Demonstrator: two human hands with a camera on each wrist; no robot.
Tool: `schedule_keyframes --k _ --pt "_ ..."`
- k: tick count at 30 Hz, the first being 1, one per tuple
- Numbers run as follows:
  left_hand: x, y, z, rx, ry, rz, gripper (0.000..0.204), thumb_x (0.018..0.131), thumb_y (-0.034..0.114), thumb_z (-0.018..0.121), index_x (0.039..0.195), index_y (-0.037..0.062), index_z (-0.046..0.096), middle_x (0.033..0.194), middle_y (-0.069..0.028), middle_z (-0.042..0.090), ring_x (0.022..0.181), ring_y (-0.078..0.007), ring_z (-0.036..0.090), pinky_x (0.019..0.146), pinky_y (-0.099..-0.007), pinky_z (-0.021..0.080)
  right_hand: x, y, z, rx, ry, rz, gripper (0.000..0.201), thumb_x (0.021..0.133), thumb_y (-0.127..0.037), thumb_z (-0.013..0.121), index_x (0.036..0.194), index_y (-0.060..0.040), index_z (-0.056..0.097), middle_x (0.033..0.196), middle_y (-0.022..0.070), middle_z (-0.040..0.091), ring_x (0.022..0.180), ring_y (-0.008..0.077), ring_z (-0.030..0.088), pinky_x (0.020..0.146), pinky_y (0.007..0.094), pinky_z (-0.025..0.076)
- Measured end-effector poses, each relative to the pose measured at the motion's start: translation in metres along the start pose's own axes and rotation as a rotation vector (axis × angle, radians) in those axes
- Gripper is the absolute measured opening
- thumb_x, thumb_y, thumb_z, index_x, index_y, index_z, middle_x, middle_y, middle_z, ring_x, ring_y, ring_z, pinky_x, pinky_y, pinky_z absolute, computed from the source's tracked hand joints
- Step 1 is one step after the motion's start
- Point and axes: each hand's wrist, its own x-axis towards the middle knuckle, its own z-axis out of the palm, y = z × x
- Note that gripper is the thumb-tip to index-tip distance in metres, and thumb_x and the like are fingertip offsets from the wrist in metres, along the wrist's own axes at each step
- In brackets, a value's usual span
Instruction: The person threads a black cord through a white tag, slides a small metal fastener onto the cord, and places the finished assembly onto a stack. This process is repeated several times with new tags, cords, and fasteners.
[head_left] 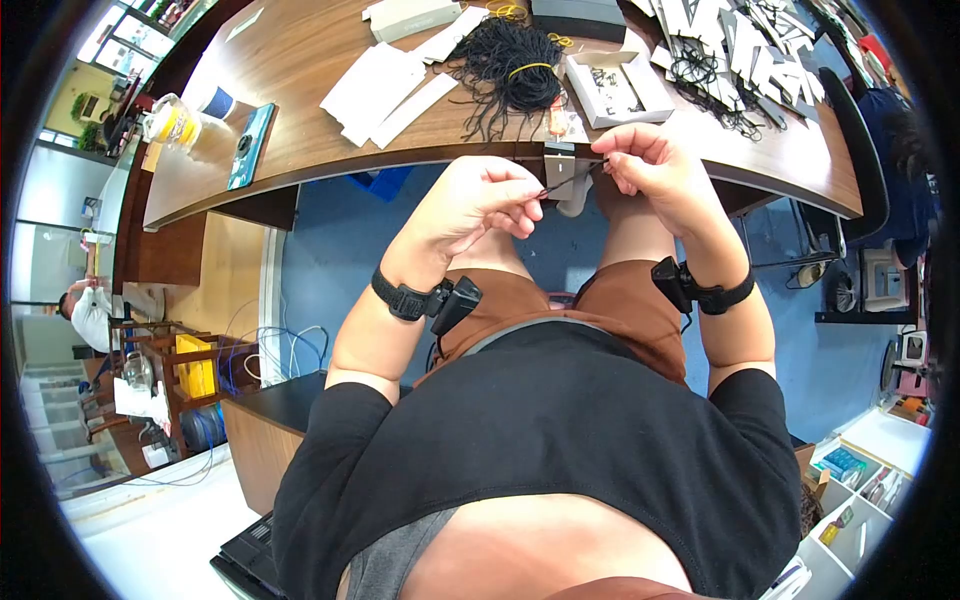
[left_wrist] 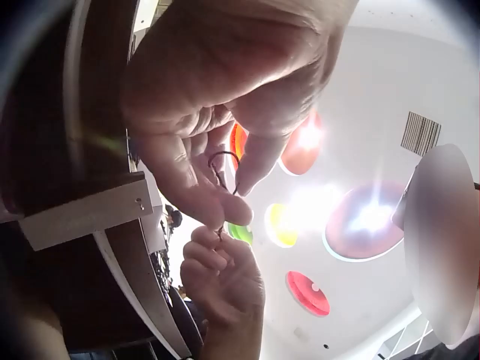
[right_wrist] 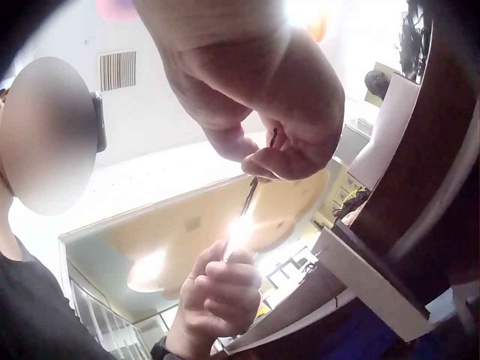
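A thin black cord (head_left: 572, 181) is stretched between both hands just in front of the table edge. My left hand (head_left: 480, 205) pinches one end between thumb and fingertips; a small dark loop (left_wrist: 224, 154) sticks out of that pinch in the left wrist view. My right hand (head_left: 655, 168) pinches the other end, with a short dark tip (right_wrist: 274, 136) showing among its fingers in the right wrist view. Beyond the hands, on the table, lies a bundle of black cords (head_left: 500, 75) with a yellow tie. Beside it sits a white open box (head_left: 650, 92) with small dark pieces inside.
White card strips (head_left: 370, 88) lie left of the bundle on the wooden table (head_left: 290, 130). A pile of white tags with black cords (head_left: 745, 55) covers the right side. A teal phone (head_left: 251, 146), a paper cup (head_left: 217, 103) and a plastic cup (head_left: 172, 122) stand at left.
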Motion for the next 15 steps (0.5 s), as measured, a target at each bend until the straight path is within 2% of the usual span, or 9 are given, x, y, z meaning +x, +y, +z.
schedule_keyframes --k 5,9,10,11,13,15 --pt "-0.004 0.002 0.001 0.223 0.058 0.063 0.016 0.083 0.011 0.065 0.088 -0.0034 0.065 0.075 -0.009 0.066 0.062 -0.0111 0.061 0.058 -0.0221 0.051 -0.002 -0.002 -0.002 -0.054 0.049 -0.068 0.022 0.083 -0.003 0.058 0.105 -0.0011 0.06 0.081 -0.0019 0.057 0.068 0.0028 0.049 0.064 0.0172 0.042" --pt "-0.003 0.0 0.003 0.413 0.091 0.14 0.015 0.083 0.012 0.065 0.087 -0.0025 0.067 0.072 -0.0064 0.065 0.058 -0.0086 0.058 0.056 -0.0214 0.048 -0.002 0.004 0.001 -0.148 0.086 -0.202 0.029 0.081 0.004 0.054 0.11 0.0 0.056 0.078 -0.0032 0.052 0.067 0.0026 0.048 0.063 0.0171 0.041" --pt "-0.003 -0.002 0.0 0.385 0.097 0.101 0.014 0.083 0.007 0.064 0.092 -0.0034 0.064 0.077 -0.0061 0.064 0.064 -0.01 0.059 0.06 -0.0214 0.049 -0.004 0.003 0.004 -0.19 0.113 -0.219 0.031 0.08 0.005 0.053 0.11 -0.0001 0.055 0.076 -0.0036 0.051 0.067 0.0025 0.047 0.062 0.0173 0.041" --pt "-0.003 -0.005 0.0 0.322 0.116 0.153 0.015 0.084 0.007 0.064 0.094 -0.0034 0.064 0.079 -0.0061 0.064 0.067 -0.0102 0.06 0.062 -0.022 0.05 -0.006 0.002 0.008 -0.232 0.14 -0.236 0.032 0.079 0.006 0.053 0.111 -0.0002 0.055 0.075 -0.004 0.049 0.066 0.0024 0.046 0.061 0.0174 0.041" --pt "0.0 -0.01 -0.002 0.196 0.155 0.255 0.017 0.084 0.006 0.063 0.098 -0.0036 0.063 0.083 -0.0062 0.064 0.072 -0.0106 0.06 0.065 -0.023 0.051 -0.009 -0.001 0.012 -0.49 0.213 -0.353 0.037 0.076 0.007 0.054 0.112 -0.0038 0.055 0.071 0.0 0.049 0.059 0.0063 0.046 0.056 0.0216 0.041" --pt "0.001 -0.011 -0.007 0.082 0.156 0.275 0.022 0.083 0.005 0.063 0.104 -0.0038 0.061 0.086 -0.0066 0.063 0.077 -0.0116 0.06 0.069 -0.0252 0.052 -0.01 -0.002 0.014 -0.651 0.244 -0.447 0.04 0.075 0.008 0.054 0.112 -0.0053 0.055 0.069 0.0022 0.049 0.057 0.0087 0.046 0.054 0.0236 0.041"
